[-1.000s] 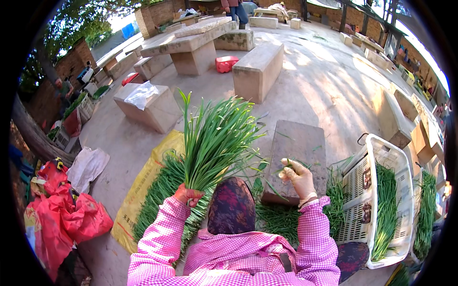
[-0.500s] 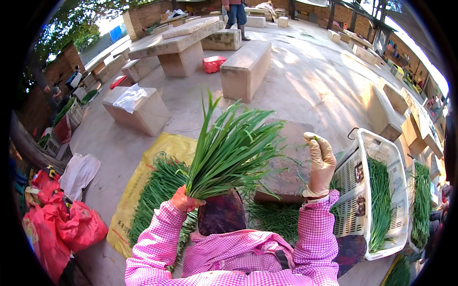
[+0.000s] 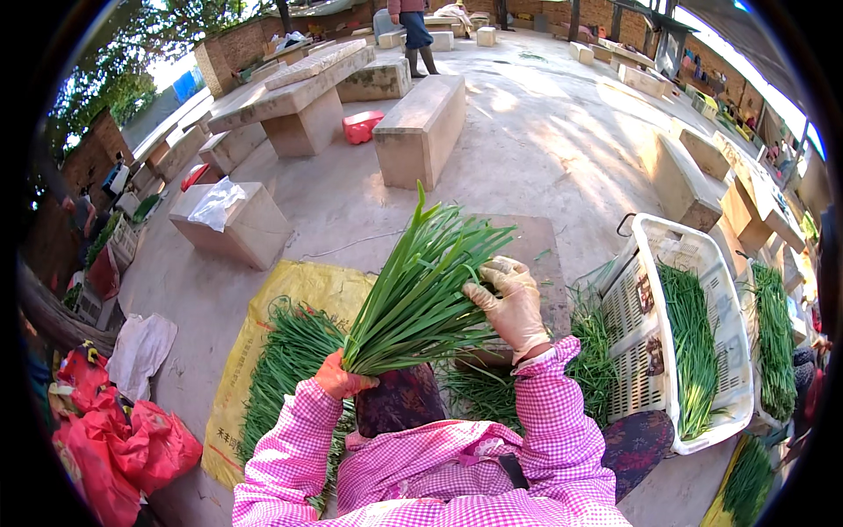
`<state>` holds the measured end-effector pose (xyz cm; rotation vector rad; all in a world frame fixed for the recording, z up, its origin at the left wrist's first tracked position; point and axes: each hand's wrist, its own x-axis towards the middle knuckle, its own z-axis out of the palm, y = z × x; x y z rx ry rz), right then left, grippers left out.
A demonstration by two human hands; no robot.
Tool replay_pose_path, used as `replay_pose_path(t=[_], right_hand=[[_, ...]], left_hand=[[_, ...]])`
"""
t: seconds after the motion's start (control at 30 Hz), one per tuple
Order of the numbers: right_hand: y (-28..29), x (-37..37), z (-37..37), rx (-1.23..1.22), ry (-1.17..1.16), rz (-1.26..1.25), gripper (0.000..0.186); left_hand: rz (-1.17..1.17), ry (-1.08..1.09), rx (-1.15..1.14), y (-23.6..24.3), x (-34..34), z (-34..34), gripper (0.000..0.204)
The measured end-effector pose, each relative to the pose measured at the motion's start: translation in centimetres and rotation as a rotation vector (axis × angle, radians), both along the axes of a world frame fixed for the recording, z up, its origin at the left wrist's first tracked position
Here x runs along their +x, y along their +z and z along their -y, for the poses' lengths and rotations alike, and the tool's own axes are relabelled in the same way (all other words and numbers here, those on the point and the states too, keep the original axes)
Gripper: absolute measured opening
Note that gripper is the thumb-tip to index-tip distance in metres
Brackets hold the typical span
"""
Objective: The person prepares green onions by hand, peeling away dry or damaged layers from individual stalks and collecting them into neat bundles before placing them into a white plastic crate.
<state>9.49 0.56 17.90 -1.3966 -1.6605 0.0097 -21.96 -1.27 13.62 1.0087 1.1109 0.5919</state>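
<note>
My left hand, in an orange glove, is closed round the lower ends of a thick bunch of garlic chives. The long flat leaves fan up and to the right. My right hand, in a thin pale glove, is at the right side of the bunch with its fingers bent onto some leaves; its fingertips are partly lost among them. More chives lie on a yellow woven sack to my left. Loose chives lie on the ground in front of me and beside my right arm.
A white plastic crate holding chives stands at my right, with another pile of chives beyond it. Red plastic bags lie at my left. Ahead are stone benches, a stone table and a standing person.
My right hand has come left and down from beside the bunch, where it pinched a bit of leaf, onto the bunch's leaves. My left hand keeps its hold.
</note>
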Motion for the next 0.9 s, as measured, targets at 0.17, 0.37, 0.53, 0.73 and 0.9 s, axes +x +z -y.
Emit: replay_pose_path(t=[0.17,0.37,0.53,0.73,0.9], right_hand=[[-2.3,-1.8,-0.7,-0.101,0.062,-0.365,0.029],[-4.3,-1.5,-0.3,-0.174,0.153,-0.679,0.019],[-2.2,0.4,1.6,-0.223,0.357,-1.485,0.013],[-3.3,8.8,3.0,0.050,-0.015,-1.215,0.021],[-6.2,12.7,6.8,-0.132,-0.153,-1.064,0.014]], left_hand=[[-0.068,0.002,0.100,-2.5,-1.3,-0.3,0.060],[-0.104,-0.046,0.282,-1.9,-1.0,-0.2,0.050],[-0.478,-0.194,0.649,-2.3,-0.6,-1.7,0.040],[-1.253,0.165,1.543,2.8,-1.2,-1.4,0.032],[-1.504,0.239,1.835,3.1,-3.3,-2.5,0.039]])
